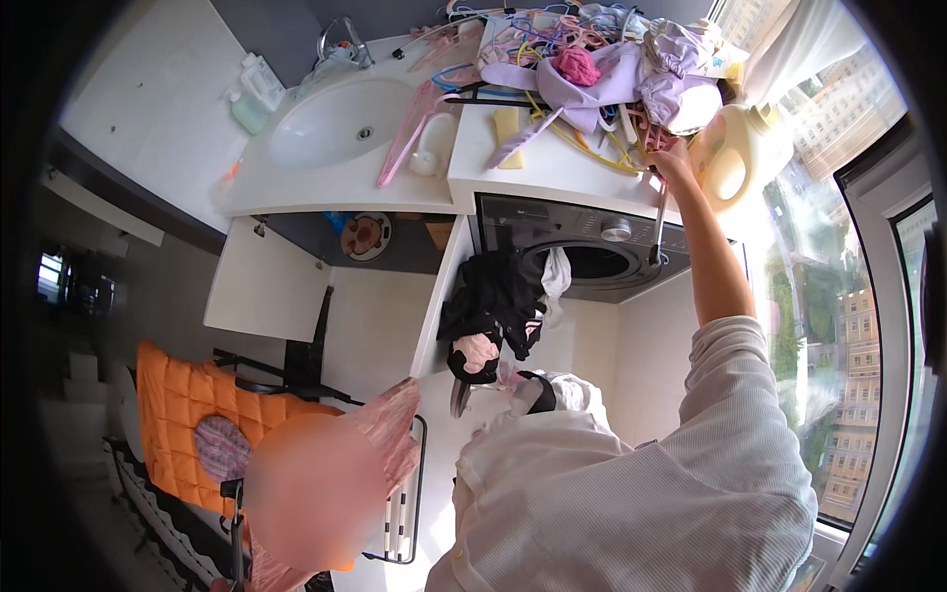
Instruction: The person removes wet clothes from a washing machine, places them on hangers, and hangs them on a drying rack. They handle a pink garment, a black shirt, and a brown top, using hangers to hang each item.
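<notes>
My right hand (669, 159) reaches to the right end of the white counter, its fingers closed around a pink plastic hanger (655, 137) at the edge of a hanger pile. A slim rod (660, 222) hangs below it, before the washing machine (584, 229). Lilac cloth (592, 81) and a bright pink scrunched item (576, 66) lie on the pile. At the lower left, a pink garment (392, 436) is partly covered by a blurred patch. Beside it, a bit of skin (220, 584) shows by a black bar at the picture's edge; it may be my left hand.
Black clothes (492, 296) and a white cloth (555, 274) hang at the machine's round opening. A cream detergent jug (732, 155) stands beside my right hand, near the window. To the left are a sink (344, 122), an open cabinet door (266, 281) and an orange quilted item (192, 407).
</notes>
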### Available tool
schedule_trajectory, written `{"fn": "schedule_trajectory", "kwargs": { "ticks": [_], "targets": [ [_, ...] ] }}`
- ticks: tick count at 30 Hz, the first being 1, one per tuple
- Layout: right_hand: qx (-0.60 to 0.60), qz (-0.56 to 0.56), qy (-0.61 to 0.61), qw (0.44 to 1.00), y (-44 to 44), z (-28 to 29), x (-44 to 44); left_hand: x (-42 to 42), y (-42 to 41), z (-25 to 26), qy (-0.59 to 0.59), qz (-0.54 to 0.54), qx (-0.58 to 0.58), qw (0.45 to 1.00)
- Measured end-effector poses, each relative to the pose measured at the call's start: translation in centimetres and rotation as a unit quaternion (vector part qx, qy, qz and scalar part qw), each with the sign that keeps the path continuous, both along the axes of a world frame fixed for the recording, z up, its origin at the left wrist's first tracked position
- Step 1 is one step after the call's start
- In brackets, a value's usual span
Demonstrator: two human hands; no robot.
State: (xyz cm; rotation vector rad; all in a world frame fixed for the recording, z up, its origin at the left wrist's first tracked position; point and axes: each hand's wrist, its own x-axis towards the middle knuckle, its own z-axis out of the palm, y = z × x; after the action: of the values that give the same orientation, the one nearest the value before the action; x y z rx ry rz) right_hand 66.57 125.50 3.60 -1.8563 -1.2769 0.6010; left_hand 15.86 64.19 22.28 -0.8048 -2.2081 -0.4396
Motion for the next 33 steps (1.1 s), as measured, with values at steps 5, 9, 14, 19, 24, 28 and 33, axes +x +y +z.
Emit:
{"fn": "schedule_trajectory", "kwargs": {
  "ticks": [5, 9, 14, 19, 24, 28, 33],
  "targets": [
    [0.100, 0.025, 0.323, 0.941, -0.9, 11.8, -2.6, 0.0, -0.8, -0.6, -0.007, 0.005, -0.001, 1.000],
    [0.095, 0.114, 0.181, 0.972, -4.8, 15.6, -3.9, -0.3, -2.1, -1.3, -0.061, 0.093, -0.043, 0.993],
    [0.162, 0.078, -0.349, 0.920, -11.0, 10.9, -3.6, -2.0, -2.4, -2.2, 0.005, -0.022, -0.045, 0.999],
    [0.091, 0.104, -0.118, 0.983, -16.5, 5.7, -5.4, -0.9, -1.8, -1.9, -0.002, 0.011, -0.058, 0.998],
    [0.014, 0.129, 0.231, 0.964, -18.2, 2.7, -7.1, -1.6, -2.3, -2.2, 0.029, -0.031, -0.077, 0.996],
    [0.068, 0.109, 0.311, 0.942, -21.6, 6.8, -10.8, -3.6, -5.9, -3.9, -0.057, 0.161, -0.159, 0.972],
    [0.238, 0.305, 0.140, 0.911, -29.4, 9.5, -16.6, -0.5, -5.3, -3.1, -0.023, 0.077, -0.118, 0.990]
  ]
}}
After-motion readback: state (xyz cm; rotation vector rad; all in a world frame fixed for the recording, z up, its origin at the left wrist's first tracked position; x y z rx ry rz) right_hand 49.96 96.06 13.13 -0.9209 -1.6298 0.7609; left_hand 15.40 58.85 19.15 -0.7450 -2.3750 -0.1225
